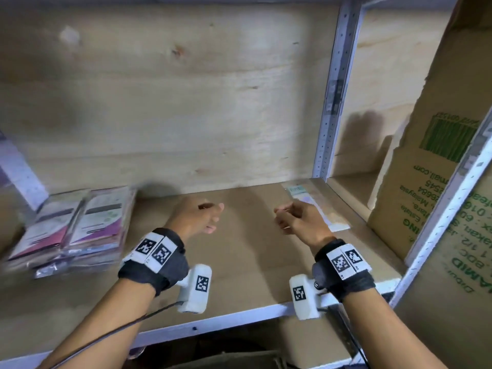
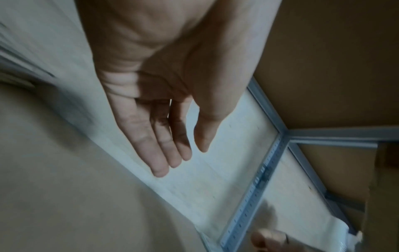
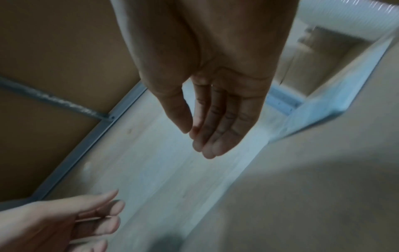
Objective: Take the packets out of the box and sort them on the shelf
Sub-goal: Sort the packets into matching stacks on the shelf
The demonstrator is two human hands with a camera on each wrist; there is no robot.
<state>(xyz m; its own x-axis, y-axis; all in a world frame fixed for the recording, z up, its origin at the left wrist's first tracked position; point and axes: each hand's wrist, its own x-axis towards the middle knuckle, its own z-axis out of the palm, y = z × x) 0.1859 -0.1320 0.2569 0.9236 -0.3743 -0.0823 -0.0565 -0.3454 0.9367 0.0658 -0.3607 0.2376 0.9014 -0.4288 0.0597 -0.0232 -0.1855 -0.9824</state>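
A stack of purple and white packets (image 1: pixel 80 230) lies on the left of the wooden shelf board (image 1: pixel 239 262). A single pale packet (image 1: pixel 316 206) lies flat at the right of the board, partly hidden behind my right hand. My left hand (image 1: pixel 215 218) hovers over the middle of the board, fingers relaxed and holding nothing; the left wrist view shows that left hand (image 2: pixel 183 160) with straight fingers. My right hand (image 1: pixel 279 218) hovers beside it, just in front of the single packet. In the right wrist view my right hand (image 3: pixel 196 143) is also empty.
A tall cardboard box (image 1: pixel 426 169) with green print stands in the bay to the right, past a grey perforated upright (image 1: pixel 332 102). A plywood back wall (image 1: pixel 186 89) closes the shelf. A white metal rail (image 1: pixel 213 319) edges the front. Another pale packet (image 1: pixel 18 169) leans at far left.
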